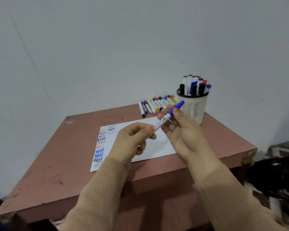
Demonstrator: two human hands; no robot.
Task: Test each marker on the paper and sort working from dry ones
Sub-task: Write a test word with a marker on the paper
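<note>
Desk [60, 164], worn pink-brown, stands against a pale grey wall [107, 47]; white paper [162, 147] with coloured "test" words lies on it. A slotted cup [193, 109] at the far edge holds upright markers [193, 84], with a row of markers [157, 103] beside it. Above the paper, left hand [132, 142] pinches the barrel of a blue marker [165, 118], and right hand [183, 130] pinches its cap.

You cannot read print on marker [167, 116] barrel (too small). Your left hand [132, 140] and right hand [182, 129] cover middle of paper [157, 147]. Cup [193, 109] wall hides lower halves of standing markers [189, 80]. Dark patterned item [277, 177] at right: blurred, cut by edge.
</note>
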